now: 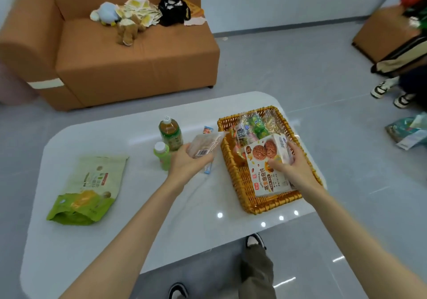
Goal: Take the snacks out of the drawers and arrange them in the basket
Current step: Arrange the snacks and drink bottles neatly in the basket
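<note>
Far left of the left hand, a flat green-and-white foil snack pouch is lying on the glossy white rounded table. Just left of that hand, a small pale-green plastic bottle with a white cap and a taller green-labelled tea bottle are standing upright. The left hand is cupping a clear-wrapped pinkish snack packet, fingers curled beneath it, just outside the rectangular orange-brown woven wicker basket. The right hand is gripping a white oat-cookie carton, thumb on its printed face and fingers wrapped over its right edge. The carton is lying inside the basket. Beyond the right hand, assorted cellophane-wrapped snacks are filling the basket's far end.
</note>
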Available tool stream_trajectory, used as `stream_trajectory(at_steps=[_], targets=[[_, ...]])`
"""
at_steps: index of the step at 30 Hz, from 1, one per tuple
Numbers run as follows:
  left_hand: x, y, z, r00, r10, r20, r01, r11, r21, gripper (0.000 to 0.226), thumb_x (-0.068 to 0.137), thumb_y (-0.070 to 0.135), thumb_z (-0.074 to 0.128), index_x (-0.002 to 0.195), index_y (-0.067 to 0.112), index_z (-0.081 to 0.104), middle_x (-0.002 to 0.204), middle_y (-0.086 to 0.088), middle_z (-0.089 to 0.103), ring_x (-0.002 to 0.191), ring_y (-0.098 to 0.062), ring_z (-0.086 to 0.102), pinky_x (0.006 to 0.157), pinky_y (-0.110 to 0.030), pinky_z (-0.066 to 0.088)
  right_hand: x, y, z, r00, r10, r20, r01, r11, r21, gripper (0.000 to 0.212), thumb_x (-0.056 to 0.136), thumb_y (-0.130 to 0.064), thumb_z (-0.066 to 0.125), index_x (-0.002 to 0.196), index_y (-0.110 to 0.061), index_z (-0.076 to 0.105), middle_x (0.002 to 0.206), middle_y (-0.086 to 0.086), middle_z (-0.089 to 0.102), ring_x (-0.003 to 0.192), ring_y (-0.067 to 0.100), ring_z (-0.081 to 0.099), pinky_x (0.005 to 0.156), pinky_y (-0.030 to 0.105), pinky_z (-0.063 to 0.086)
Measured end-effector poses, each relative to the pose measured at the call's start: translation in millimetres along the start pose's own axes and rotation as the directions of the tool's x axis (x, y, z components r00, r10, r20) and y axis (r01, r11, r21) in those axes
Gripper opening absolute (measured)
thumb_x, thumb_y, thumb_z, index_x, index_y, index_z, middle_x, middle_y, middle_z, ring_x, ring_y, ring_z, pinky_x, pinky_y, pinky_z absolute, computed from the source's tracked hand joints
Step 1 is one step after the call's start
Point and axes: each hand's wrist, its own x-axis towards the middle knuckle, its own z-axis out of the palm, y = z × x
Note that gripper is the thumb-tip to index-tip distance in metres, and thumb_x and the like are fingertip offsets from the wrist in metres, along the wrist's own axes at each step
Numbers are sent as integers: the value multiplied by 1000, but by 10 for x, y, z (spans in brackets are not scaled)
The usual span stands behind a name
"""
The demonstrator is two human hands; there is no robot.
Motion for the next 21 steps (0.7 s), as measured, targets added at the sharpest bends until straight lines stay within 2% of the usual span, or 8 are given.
stream_trajectory(at_steps=[4,7,9,12,13,15,17,21], targets=[[258,150,574,998,-54,25,54,999,-4,81,52,52,72,126,23,57,121,1,59,104,-11,58,71,-19,47,527,304,-360,998,-55,15,57,955,-292,91,77,-30,78,148,-29,21,135,-1,51,98,20,64,75,43,59],[421,204,1058,991,-128,33,130,989,-65,69,70,38,76,133,21,52,127,2,58,111,-13,56,72,-20,46,885,537,-586,996,-47,71,74,887,-456,93,73,-39,79,147,-27,23,138,0,48,114,23,56,85,47,55],[499,233,1370,980,-197,6,197,975,-106,67,77,31,74,137,19,47,129,3,55,106,-11,55,72,-19,44,1075,684,-693,994,-12,111,70,845,-530,91,73,-41,78,145,-25,25,137,2,48,117,23,53,89,46,53],[554,249,1767,964,-267,-1,263,951,-161,66,81,28,72,140,17,43,113,8,55,87,-2,54,55,-9,41,1330,909,-773,984,46,174,70,794,-604,94,72,-48,77,145,-23,24,135,2,47,116,22,53,89,42,50],[580,207,1870,957,-289,-6,284,941,-182,63,82,28,72,137,19,44,107,9,56,86,-2,55,53,-9,41,1404,959,-773,981,60,182,67,784,-618,93,72,-47,76,144,-21,24,134,3,47,116,22,53,88,41,49],[621,111,2057,943,-334,-15,323,922,-214,62,81,29,72,137,21,47,104,9,57,92,-5,58,57,-12,42,1539,1060,-759,984,83,159,34,785,-619,86,74,-45,76,140,-18,28,131,5,48,115,24,52,87,39,49],[644,20,2203,929,-370,-29,354,907,-227,53,82,28,71,131,25,49,99,12,57,88,-2,57,54,-11,42,1639,1139,-720,989,90,114,0,782,-624,82,75,-45,75,136,-15,29,130,8,47,115,27,52,88,41,48],[670,-209,2437,906,-420,-57,398,889,-226,59,84,31,70,137,21,46,105,8,53,82,0,53,57,-12,40,1776,1357,-649,995,80,56,-20,728,-686,91,78,-49,71,144,-15,18,137,12,40,122,33,47,94,46,45]])
